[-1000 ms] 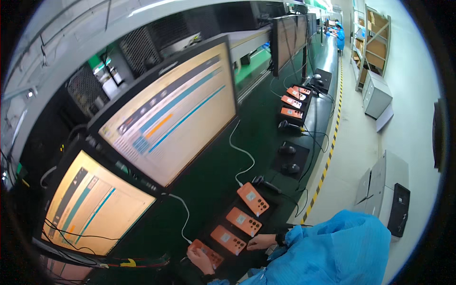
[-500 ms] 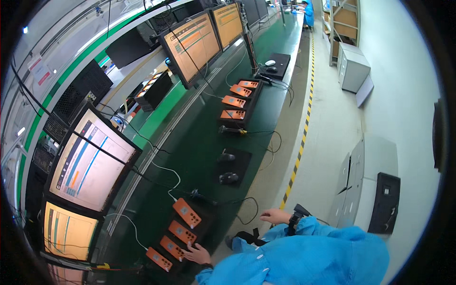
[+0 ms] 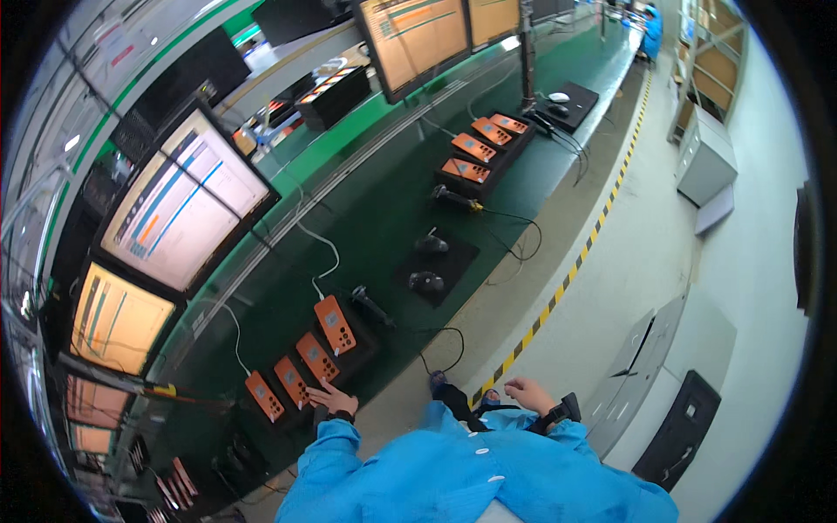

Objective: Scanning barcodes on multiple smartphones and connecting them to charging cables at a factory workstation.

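My left hand (image 3: 333,399) reaches over the table edge, fingers stretched out, its fingertips at the lower ends of two middle phones in the near row. The row holds several orange smartphones lying back up on a black stand: one orange phone (image 3: 291,382) by my fingertips, another (image 3: 317,356) just above. White cables run to the far-right phone (image 3: 335,323) and the leftmost phone (image 3: 264,396). Away from the table hangs my right hand (image 3: 530,395), fingers loosely bent, holding nothing, with a black watch (image 3: 565,408) at the wrist.
Handheld scanners (image 3: 372,307) and dark mice (image 3: 426,281) lie on the green table (image 3: 366,235). Farther along stands another black stand of orange phones (image 3: 473,147). Monitors (image 3: 187,205) line the left. Grey cabinets (image 3: 641,357) stand right, beyond a striped floor line (image 3: 558,301).
The view has turned, and my body stands farther left along the table. My left hand stays by the near phones, fingers still extended. My right hand still hangs free.
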### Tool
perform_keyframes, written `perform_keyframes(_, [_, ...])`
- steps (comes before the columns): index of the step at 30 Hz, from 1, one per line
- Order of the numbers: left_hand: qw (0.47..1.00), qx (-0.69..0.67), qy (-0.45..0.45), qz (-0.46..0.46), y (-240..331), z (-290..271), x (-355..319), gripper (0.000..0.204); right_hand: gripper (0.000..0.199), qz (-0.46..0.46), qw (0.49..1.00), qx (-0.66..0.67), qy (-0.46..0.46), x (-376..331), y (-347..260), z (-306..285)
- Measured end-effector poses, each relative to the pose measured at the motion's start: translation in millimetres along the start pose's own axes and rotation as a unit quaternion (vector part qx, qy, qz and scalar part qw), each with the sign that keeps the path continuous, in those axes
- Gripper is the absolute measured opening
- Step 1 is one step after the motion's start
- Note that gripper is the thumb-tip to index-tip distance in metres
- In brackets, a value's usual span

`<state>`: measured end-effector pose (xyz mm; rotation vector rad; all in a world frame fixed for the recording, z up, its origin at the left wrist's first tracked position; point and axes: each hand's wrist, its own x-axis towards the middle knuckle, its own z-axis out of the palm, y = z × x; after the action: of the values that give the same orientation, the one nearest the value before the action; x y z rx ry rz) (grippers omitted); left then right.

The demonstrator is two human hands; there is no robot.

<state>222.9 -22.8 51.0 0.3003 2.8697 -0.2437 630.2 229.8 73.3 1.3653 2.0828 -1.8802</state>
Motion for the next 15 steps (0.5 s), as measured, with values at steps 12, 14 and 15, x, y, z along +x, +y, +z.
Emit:
perform_keyframes(12, [0.861, -0.471, 0.151, 0.122, -9.0, -154.4, -87.4, 0.029, 0.026, -0.299, 0.923, -0.141, -0.196, -2.2, -235.4, -26.5])
perform_keyframes(14, [0.786, -0.502, 0.328, 0.151, -32.1, -240.6, -130.8, 0.018, 0.028, -0.482, 0.858, -0.095, -0.149, -32.1, -336.2, -45.7])
perform_keyframes(15, [0.725, -0.545, 0.39, 0.161, -47.2, -273.9, -145.4, 0.016, 0.034, -0.583, 0.804, -0.038, -0.11, -44.3, -365.3, -45.2])
